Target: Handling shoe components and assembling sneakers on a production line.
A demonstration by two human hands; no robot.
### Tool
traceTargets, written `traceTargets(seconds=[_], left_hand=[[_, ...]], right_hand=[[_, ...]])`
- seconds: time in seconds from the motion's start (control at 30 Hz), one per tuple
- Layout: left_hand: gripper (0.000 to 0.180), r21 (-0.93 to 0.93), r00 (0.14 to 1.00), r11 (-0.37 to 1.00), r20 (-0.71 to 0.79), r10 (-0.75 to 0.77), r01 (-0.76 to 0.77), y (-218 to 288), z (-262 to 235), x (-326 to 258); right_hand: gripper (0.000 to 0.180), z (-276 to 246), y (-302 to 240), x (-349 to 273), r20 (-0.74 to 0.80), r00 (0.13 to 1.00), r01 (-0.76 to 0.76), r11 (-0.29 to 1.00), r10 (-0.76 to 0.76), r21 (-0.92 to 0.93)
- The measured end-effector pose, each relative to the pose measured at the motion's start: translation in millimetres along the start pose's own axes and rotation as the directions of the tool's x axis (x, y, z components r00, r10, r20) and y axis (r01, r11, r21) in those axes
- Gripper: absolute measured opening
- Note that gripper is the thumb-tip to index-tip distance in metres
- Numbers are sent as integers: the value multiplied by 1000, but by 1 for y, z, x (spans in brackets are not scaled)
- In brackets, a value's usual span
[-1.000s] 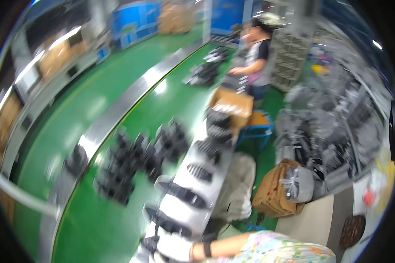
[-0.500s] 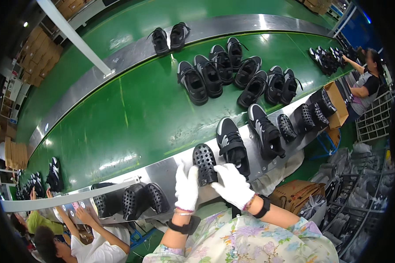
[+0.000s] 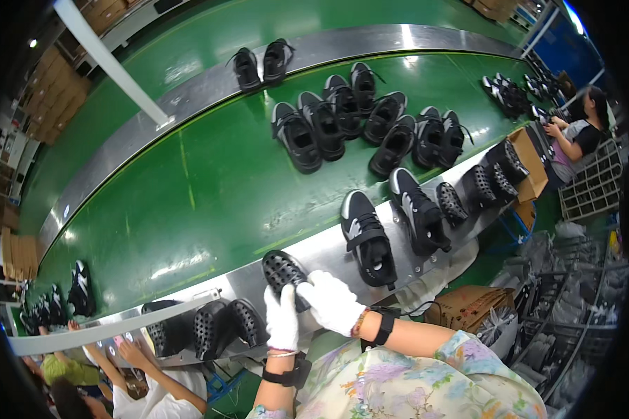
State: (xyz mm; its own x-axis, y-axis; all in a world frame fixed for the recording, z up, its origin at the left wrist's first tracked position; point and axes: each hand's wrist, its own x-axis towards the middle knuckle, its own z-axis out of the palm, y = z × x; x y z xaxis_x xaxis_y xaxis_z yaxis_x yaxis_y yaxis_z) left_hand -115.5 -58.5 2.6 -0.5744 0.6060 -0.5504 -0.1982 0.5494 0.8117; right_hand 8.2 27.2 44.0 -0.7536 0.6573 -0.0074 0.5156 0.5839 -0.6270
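Holding black insert | left hand: loosely closed at its near end; right hand: curled round its right side, apparently for steadiness | insert: over far edge of surface

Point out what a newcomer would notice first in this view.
Likely the broad green surface sweeping across the middle, with a cluster of black shoes standing on it right of centre. Next, low in the centre, the bright white gloves on the left hand and right hand, both at the lower end of a black piece dotted with holes, beside the metal ledge's near edge.
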Motion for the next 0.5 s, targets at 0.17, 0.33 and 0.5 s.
traceTargets(seconds=[0.17, 0.33, 0.5], left_hand=[[63, 142, 930, 971, -289, 226, -191, 37, -21, -30], [61, -691, 908, 714, 217, 358, -116, 80, -25, -49], [51, -732, 943, 681, 241, 228, 23, 97, 14, -49]], right_hand=[[25, -42, -16, -5, -3, 992, 126, 990, -126, 66], [31, -82, -28, -32, -70, 959, 283, 933, -274, 224], [55, -120, -4, -45, 37, 999, -42, 821, 26, 569]])
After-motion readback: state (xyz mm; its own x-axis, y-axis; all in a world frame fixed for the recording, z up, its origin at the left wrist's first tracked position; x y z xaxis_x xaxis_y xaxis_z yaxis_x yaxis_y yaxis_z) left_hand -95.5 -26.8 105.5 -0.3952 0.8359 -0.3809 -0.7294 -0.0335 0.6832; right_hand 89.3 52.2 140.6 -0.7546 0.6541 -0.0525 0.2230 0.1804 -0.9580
